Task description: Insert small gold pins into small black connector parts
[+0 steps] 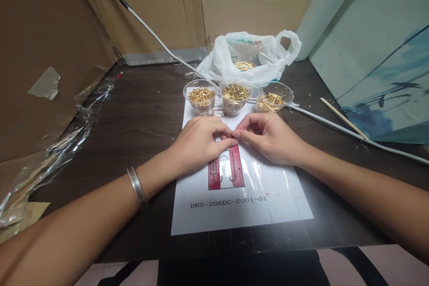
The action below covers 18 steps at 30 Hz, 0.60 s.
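Note:
My left hand (203,145) and my right hand (268,136) meet fingertip to fingertip above a printed white sheet (194,219). Thumb and forefinger are pinched together on each; whatever lies between them is too small to make out. Just beyond my hands stand three clear plastic cups holding small gold-coloured metal pins: a left cup (202,108), a middle cup (235,106) and a right cup (284,94). The right cup looks less full than the others. Under my fingers, a red-and-white printed figure (237,170) is partly covered by my left hand.
A white plastic bag (271,65) with more gold pins sits behind the cups. A white cable (321,118) crosses the dark table (134,98). Cardboard walls (161,13) enclose the back and left. At right lie a thin wooden stick (345,118) and a white cylinder (323,18).

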Motion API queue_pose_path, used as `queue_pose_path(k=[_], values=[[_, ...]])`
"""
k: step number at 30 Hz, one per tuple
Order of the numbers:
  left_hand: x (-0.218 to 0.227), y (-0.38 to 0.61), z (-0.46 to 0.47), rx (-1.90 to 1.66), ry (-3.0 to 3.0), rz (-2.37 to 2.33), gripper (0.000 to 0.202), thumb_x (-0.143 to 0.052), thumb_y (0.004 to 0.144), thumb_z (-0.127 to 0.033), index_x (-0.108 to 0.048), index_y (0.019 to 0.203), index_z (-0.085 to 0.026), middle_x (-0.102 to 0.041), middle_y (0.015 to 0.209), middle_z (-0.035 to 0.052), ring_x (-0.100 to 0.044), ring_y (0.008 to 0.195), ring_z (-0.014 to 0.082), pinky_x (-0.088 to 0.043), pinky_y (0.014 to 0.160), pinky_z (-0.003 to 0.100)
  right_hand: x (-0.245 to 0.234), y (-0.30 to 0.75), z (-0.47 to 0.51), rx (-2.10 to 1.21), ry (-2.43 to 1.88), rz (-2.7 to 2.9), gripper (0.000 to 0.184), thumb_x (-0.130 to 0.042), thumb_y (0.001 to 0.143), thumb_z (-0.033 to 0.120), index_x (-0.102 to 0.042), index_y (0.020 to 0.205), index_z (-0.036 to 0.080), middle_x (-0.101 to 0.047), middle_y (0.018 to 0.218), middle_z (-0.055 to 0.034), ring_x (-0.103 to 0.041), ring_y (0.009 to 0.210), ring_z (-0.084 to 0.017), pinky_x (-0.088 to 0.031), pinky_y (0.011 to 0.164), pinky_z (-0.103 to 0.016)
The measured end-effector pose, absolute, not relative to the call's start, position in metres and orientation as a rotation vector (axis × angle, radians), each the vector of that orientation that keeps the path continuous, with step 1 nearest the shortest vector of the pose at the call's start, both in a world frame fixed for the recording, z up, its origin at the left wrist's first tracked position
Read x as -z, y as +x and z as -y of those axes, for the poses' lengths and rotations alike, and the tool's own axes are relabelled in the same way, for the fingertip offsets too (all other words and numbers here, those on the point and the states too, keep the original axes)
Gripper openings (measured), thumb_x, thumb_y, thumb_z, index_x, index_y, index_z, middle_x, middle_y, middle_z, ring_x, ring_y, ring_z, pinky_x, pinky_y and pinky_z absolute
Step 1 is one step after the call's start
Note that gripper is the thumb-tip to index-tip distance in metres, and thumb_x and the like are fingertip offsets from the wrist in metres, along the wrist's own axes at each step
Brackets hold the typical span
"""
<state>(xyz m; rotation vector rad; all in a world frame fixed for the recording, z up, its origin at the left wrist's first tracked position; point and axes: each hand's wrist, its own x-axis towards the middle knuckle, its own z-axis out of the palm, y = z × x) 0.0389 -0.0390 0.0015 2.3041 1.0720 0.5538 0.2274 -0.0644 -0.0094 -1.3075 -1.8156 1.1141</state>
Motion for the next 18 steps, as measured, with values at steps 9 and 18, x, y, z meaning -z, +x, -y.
queue_pose_path(k=[9,18], values=[[-0.0034,0.0362,0.0392,-0.524,2.254,-1.070,0.009,-0.068,0.079,-0.020,-0.076,0.077,-0.018,-0.071,0.078,0.0013,-0.058,0.067,0.0129,-0.040,0.063,0.026,0.0082,0.2281,0.0639,-1.168,-1.301,1.782,0.029,-0.069,0.081,0.040,-0.072,0.079,0.012,-0.066,0.070,-0.0046,-0.051,0.060,-0.012,-0.036,0.055,-0.026],[-0.0024,0.0378,0.0386,-0.538,2.216,-1.094,0.008,-0.070,0.078,-0.020,-0.075,0.072,-0.016,-0.070,0.075,0.0014,-0.057,0.067,0.0127,-0.039,0.063,0.026,0.0077,0.2278,0.0635,-1.163,-1.320,1.784,0.027,-0.068,0.081,0.039,-0.073,0.078,0.012,-0.068,0.070,-0.0047,-0.052,0.061,-0.013,-0.036,0.055,-0.026]])
